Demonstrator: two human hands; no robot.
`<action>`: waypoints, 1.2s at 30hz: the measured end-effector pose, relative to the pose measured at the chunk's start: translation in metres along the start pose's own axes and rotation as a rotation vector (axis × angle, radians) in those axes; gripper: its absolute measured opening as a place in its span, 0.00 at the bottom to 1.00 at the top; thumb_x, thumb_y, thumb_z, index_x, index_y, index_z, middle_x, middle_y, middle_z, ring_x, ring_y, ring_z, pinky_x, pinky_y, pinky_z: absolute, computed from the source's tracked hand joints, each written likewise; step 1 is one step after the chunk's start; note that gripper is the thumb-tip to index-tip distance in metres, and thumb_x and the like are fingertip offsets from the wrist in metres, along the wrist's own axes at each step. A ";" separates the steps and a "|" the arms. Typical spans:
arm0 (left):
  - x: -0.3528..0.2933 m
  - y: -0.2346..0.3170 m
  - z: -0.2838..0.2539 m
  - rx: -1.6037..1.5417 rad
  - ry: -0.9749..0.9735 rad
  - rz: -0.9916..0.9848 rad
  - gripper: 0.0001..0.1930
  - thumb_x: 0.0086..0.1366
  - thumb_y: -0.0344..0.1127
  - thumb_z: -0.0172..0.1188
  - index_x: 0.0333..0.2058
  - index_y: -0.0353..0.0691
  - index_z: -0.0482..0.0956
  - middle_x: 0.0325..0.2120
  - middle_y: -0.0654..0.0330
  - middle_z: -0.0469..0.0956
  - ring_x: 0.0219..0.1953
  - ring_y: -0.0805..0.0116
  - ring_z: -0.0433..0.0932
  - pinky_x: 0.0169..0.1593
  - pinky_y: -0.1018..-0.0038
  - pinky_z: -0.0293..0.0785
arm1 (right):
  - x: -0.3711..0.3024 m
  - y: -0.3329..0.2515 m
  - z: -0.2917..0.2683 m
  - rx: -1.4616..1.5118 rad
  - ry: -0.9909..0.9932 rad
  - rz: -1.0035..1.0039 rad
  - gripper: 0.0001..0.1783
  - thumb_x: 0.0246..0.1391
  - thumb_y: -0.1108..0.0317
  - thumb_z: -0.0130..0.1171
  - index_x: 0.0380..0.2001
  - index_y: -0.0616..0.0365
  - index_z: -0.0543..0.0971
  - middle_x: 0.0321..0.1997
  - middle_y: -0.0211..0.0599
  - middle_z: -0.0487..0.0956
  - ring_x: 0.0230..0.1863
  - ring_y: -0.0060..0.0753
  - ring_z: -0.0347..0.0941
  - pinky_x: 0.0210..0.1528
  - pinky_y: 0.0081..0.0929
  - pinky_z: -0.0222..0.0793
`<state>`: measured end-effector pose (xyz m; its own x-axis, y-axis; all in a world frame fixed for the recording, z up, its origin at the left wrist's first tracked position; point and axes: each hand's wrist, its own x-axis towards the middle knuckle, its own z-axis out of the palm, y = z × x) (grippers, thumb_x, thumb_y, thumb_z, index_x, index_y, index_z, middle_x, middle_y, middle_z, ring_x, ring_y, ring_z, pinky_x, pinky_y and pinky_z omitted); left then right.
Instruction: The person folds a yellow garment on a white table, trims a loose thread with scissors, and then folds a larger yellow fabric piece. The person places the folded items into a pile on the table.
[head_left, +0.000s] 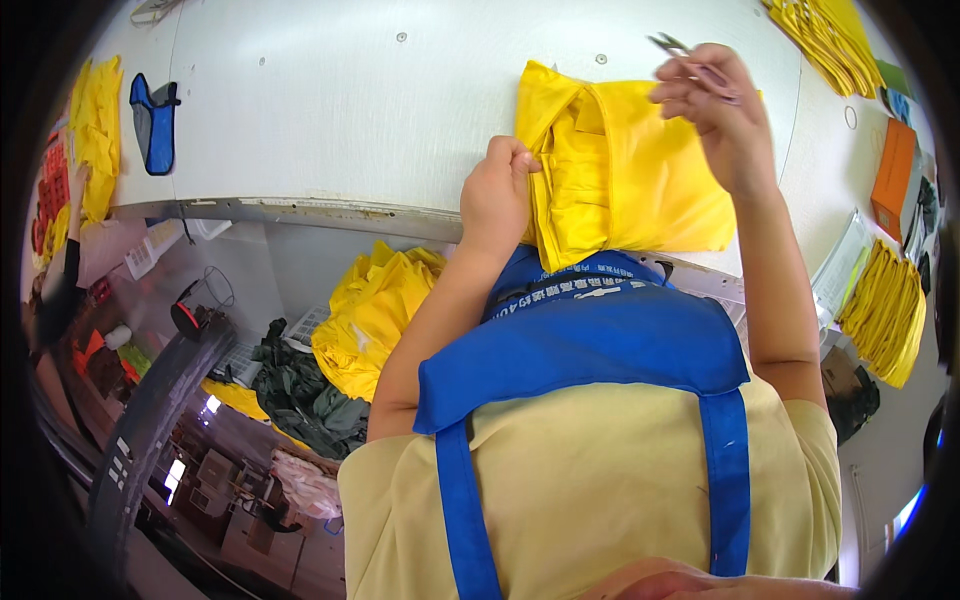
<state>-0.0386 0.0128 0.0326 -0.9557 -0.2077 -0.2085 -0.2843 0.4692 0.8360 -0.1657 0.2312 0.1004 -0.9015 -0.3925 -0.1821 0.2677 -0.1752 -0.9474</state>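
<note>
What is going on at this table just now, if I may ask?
A person in a blue apron has a folded yellow cloth piece on the white table. The left hand pinches its left edge, while the right hand holds small snips, the blades away from the cloth. More yellow fabric is heaped at the lower left.

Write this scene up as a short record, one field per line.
Left hand: fingers gripping the left edge of the folded yellow fabric
Right hand: raised, holding pink-handled snips, blades toward upper left
Surface: white table
Table's left end: blue-and-grey item
Lower left: yellow heap beside dark green heap
Worn: blue apron
</note>
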 end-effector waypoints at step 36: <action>-0.022 0.008 0.012 -0.015 -0.223 -0.106 0.10 0.59 0.32 0.57 0.38 0.37 0.72 0.30 0.53 0.81 0.30 0.52 0.80 0.33 0.64 0.75 | -0.008 0.087 0.033 -0.759 -0.157 0.342 0.17 0.44 0.68 0.64 0.36 0.59 0.70 0.29 0.33 0.75 0.31 0.26 0.70 0.37 0.24 0.68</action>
<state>-0.0204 0.0320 0.0380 -0.9142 -0.0599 -0.4008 -0.3843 0.4419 0.8106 -0.1244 0.1893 0.0283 -0.7400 -0.4440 -0.5052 0.1660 0.6074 -0.7769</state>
